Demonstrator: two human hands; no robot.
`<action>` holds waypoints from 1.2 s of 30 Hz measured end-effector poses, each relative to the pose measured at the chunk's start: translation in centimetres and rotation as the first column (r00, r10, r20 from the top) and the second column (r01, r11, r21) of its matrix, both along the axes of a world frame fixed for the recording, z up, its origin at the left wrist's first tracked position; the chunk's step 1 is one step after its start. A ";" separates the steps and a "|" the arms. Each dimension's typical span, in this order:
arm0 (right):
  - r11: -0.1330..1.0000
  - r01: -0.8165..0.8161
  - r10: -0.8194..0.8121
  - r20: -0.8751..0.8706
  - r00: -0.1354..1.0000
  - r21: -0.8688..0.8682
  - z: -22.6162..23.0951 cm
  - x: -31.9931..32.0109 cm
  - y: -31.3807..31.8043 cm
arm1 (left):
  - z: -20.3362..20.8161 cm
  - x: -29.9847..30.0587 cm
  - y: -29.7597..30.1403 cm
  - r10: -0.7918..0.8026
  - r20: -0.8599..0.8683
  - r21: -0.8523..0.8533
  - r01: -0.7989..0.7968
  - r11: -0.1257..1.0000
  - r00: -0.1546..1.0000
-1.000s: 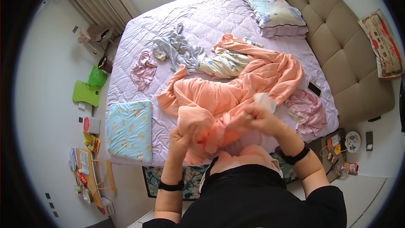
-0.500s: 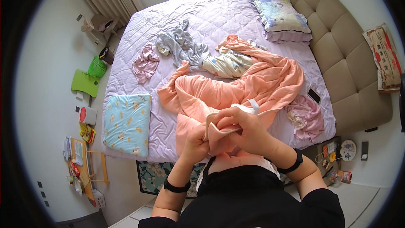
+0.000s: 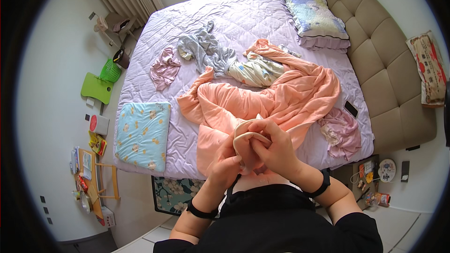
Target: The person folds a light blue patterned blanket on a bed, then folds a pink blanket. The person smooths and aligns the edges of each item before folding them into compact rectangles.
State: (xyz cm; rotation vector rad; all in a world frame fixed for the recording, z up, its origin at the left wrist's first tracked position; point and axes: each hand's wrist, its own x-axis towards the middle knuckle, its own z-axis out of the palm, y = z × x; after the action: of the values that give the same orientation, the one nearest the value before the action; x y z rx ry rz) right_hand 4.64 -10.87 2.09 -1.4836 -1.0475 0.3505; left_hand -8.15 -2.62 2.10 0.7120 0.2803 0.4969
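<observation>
We note the left hand (image 3: 224,166) and right hand (image 3: 277,147) with fingers curled closed, both gripping pale-edged peach cloth (image 3: 246,149) between them. Just beyond the hands, a peach quilt (image 3: 236,97) lies on the bed (image 3: 243,14); we cannot tell whether they join.

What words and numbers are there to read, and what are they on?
I won't copy writing, only show where:
Tan-and-red package: big characters.
Light-blue cushion: dark letters near a corner.
Round white object: marks too small to read.
Peach cloth: no writing visible.
</observation>
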 end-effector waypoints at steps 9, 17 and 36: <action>0.995 -0.088 0.092 0.070 0.993 -0.055 -0.3 -1.2 0.6 | -5.0 -2.0 1.4 0.506 -0.137 0.356 -0.435 0.827 0.851; 0.882 -0.445 0.470 0.238 0.850 -0.153 -3.1 0.7 1.2 | -0.5 -12.5 4.8 0.664 -0.060 0.595 -0.507 0.623 0.746; 0.731 -0.606 0.674 0.471 0.569 -0.313 -11.8 -8.1 13.6 | 2.8 -29.0 -6.1 0.881 0.173 0.671 -0.707 0.221 0.440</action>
State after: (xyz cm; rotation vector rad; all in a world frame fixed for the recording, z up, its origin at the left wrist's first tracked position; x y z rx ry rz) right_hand -3.45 2.70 -9.73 -1.2719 -2.1083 0.5073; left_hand -37.11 -8.67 4.85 1.3515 0.7660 1.6273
